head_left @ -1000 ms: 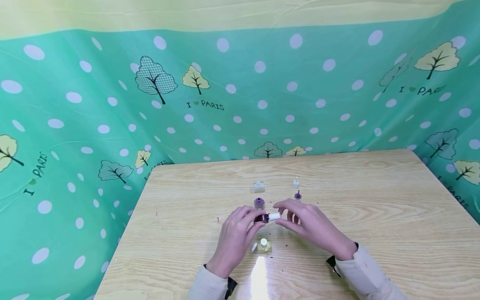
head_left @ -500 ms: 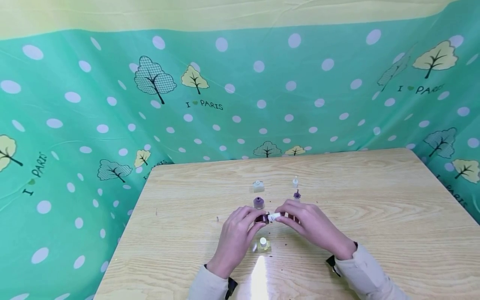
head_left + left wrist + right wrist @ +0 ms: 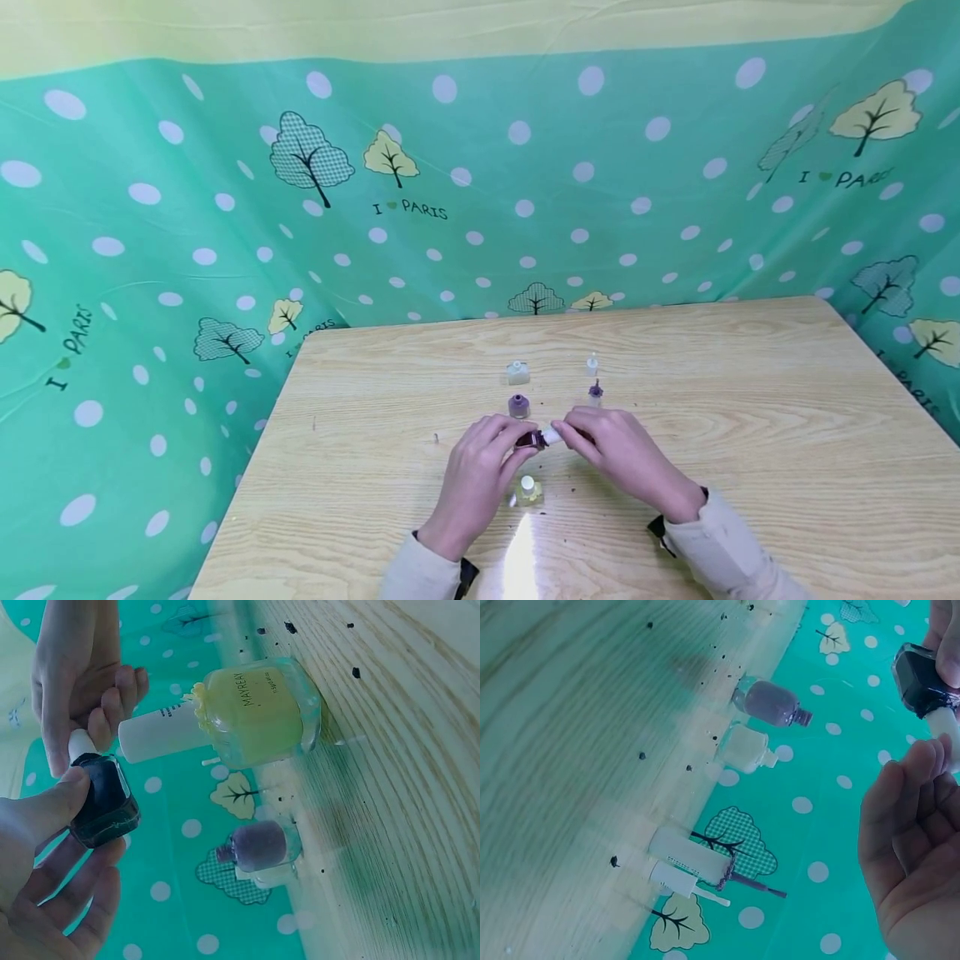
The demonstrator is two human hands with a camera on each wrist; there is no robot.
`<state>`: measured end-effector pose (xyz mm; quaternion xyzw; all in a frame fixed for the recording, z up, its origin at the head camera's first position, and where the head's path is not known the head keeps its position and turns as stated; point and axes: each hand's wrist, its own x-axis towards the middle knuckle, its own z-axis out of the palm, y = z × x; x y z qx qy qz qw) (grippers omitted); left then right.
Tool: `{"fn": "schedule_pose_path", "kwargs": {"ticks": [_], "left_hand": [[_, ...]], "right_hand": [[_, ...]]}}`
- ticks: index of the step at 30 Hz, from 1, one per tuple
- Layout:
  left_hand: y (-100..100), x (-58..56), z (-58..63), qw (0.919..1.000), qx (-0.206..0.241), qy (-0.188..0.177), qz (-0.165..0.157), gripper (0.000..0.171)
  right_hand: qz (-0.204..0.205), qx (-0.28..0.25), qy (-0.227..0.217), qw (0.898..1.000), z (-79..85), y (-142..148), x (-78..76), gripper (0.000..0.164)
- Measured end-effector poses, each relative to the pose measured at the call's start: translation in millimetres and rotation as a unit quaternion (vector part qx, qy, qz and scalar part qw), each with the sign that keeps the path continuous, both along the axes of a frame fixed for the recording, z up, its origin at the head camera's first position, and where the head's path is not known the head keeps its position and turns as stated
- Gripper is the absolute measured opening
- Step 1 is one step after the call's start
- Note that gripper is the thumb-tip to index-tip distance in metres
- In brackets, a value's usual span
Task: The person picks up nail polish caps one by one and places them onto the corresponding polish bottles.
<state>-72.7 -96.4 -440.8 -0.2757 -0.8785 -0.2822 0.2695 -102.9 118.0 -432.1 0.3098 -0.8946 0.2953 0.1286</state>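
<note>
Thumb and fingers of my left hand grip a small dark nail polish bottle, tilted on its side above the table. Its white cap points toward my right hand, which pinches it between thumb and fingers. Flakes of dried polish ring the neck. Below the hands stands a capped yellow nail polish bottle, dried flakes round its neck too. Beyond them are an uncapped purple nail polish bottle and an uncapped whitish one.
Right of the uncapped bottles, two brush caps stand brush up: one with a purple brush, one with a white brush. Dark flakes dot the wooden table. A green patterned cloth hangs behind the table.
My right hand's fingers have closed further round the white cap, hiding more of it. The dark bottle and my left hand have shifted slightly right, and the cap tilts more upward.
</note>
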Motion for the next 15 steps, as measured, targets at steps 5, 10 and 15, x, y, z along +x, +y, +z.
{"fn": "schedule_pose_path", "kwargs": {"ticks": [5, 10, 15], "left_hand": [[-0.8, -0.4, -0.4, 1.0, 0.002, -0.004, 0.001, 0.027], [-2.5, -1.4, -1.8, 0.9999, 0.002, -0.013, 0.002, 0.028], [-3.8, -1.7, -1.2, 0.9997, 0.003, -0.023, 0.007, 0.028]], "right_hand": [[-0.006, -0.011, -0.019, 1.0, 1.0, 0.1, 0.9, 0.027], [0.013, -0.032, -0.041, 0.999, 3.5, 2.4, 2.1, 0.016], [0.05, -0.034, -0.013, 0.998, 4.4, 6.7, 0.9, 0.026]]}}
